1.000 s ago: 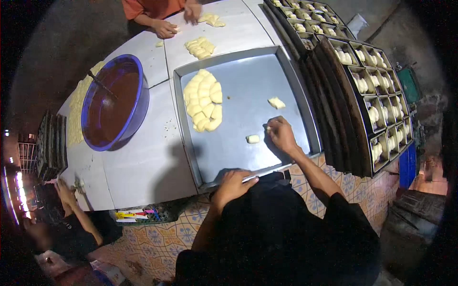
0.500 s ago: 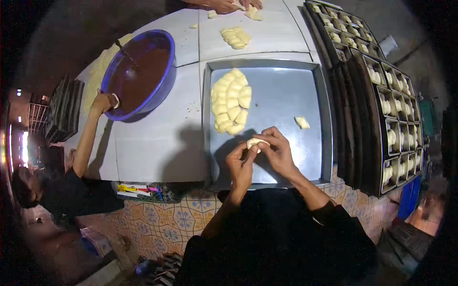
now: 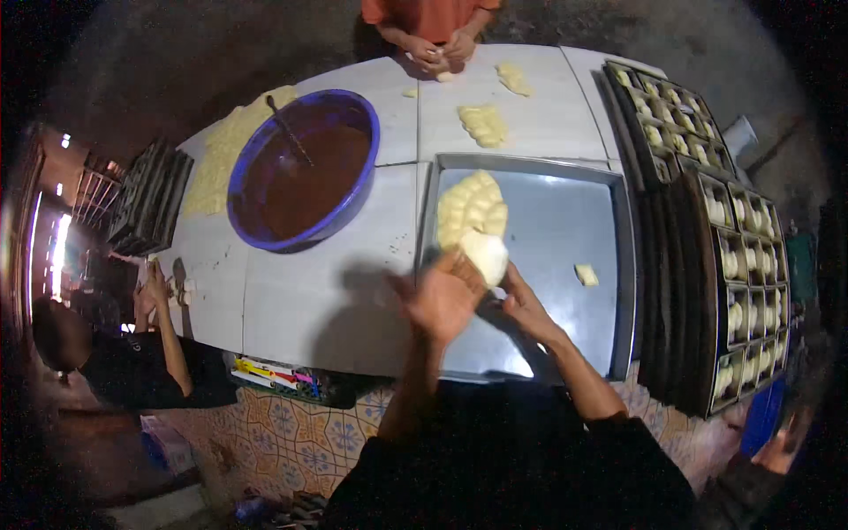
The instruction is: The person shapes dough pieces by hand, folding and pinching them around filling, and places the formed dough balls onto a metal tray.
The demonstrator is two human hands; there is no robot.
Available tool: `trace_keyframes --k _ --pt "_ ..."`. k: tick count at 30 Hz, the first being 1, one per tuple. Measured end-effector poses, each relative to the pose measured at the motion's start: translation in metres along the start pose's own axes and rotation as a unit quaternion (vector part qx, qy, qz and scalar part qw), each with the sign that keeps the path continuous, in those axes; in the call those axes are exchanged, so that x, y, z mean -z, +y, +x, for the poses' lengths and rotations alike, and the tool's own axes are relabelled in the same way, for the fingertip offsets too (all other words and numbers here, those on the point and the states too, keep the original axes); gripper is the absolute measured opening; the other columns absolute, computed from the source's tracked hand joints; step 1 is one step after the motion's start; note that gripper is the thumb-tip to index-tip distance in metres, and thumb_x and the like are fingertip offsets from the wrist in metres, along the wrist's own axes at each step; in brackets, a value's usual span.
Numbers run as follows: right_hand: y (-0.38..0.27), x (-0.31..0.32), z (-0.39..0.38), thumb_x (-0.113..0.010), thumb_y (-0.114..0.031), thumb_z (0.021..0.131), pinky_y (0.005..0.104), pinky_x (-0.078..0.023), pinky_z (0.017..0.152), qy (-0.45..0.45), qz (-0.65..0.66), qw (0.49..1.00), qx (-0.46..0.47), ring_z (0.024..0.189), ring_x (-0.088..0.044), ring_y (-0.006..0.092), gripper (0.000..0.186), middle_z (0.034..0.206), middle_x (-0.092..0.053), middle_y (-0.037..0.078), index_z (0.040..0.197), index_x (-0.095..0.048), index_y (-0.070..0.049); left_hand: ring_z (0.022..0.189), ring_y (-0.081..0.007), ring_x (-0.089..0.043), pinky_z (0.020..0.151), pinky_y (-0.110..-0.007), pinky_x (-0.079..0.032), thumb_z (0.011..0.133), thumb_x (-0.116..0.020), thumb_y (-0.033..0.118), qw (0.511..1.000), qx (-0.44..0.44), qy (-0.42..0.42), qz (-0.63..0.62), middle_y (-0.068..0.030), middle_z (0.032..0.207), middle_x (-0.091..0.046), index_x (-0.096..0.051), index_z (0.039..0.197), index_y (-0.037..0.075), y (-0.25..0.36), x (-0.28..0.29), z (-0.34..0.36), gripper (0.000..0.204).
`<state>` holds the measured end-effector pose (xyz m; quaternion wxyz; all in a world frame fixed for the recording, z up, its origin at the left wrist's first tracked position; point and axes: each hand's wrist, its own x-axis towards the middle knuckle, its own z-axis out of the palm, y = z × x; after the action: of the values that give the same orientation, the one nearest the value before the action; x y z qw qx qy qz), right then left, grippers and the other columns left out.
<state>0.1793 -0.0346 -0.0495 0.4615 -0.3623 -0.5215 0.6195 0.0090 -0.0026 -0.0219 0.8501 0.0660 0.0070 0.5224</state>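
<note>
A pale, flattened piece of dough (image 3: 485,256), smeared by motion, is up between my hands over the metal tray (image 3: 565,212). My left hand (image 3: 444,296) is palm up, thumb out to the side and fingers stretched along the dough's lower left edge. At the dough's lower right edge are the bent fingers of my right hand (image 3: 530,311), partly hidden behind it. A cluster of dough pieces (image 3: 475,199) lies pressed together at the tray's left, partly covered by the lifted piece. One small piece of dough (image 3: 586,275) sits apart on the right.
A purple basin (image 3: 238,216) of brown mixture with a stirring tool stands left of the tray. Stacked baking moulds (image 3: 742,291) holding dough are at the right. Across the table, a person's hands (image 3: 442,55) work dough; another person (image 3: 132,362) is at the left.
The dough I was pinching with both hands now shows flat and wide. My left hand has opened out. The person at the left has drawn a hand back from the basin. The view has shifted.
</note>
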Motion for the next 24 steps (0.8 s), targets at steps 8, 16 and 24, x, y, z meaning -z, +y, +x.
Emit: trace_keyframes --k 8,16,24 --pt "0.004 0.000 0.003 -0.061 -0.052 0.084 0.0298 -0.045 0.082 0.065 0.020 0.996 -0.056 0.113 -0.048 0.0186 0.081 0.137 -0.043 0.009 0.145 -0.028 -0.010 0.088 -0.0273 -0.059 0.085 -0.040 -0.042 0.090 -0.012 0.069 0.360 -0.067 0.344 0.864 -0.0157 0.090 -0.063 -0.062 0.091 0.001 0.264 0.002 0.104 0.085" --pt "0.018 -0.014 0.022 -0.061 -0.029 0.091 0.0278 -0.047 0.082 0.103 0.056 0.991 -0.062 0.108 -0.051 0.0169 0.068 0.132 -0.048 0.010 0.145 -0.027 -0.006 0.061 -0.0207 -0.057 0.059 -0.034 -0.045 0.082 -0.005 0.079 0.456 -0.105 0.269 0.842 -0.0075 0.059 -0.057 -0.065 0.076 0.003 0.207 -0.025 0.077 0.098" --pt "0.003 -0.034 0.035 -0.055 -0.020 0.094 0.0244 -0.046 0.069 0.214 0.272 0.927 -0.145 0.073 -0.056 0.0096 0.025 0.072 -0.059 0.003 0.099 -0.063 0.004 0.117 -0.0313 -0.050 0.099 -0.046 -0.038 0.090 -0.015 0.071 0.884 -0.012 0.284 0.372 -0.0226 0.128 -0.050 -0.033 0.137 -0.006 0.013 -0.015 -0.001 0.092"
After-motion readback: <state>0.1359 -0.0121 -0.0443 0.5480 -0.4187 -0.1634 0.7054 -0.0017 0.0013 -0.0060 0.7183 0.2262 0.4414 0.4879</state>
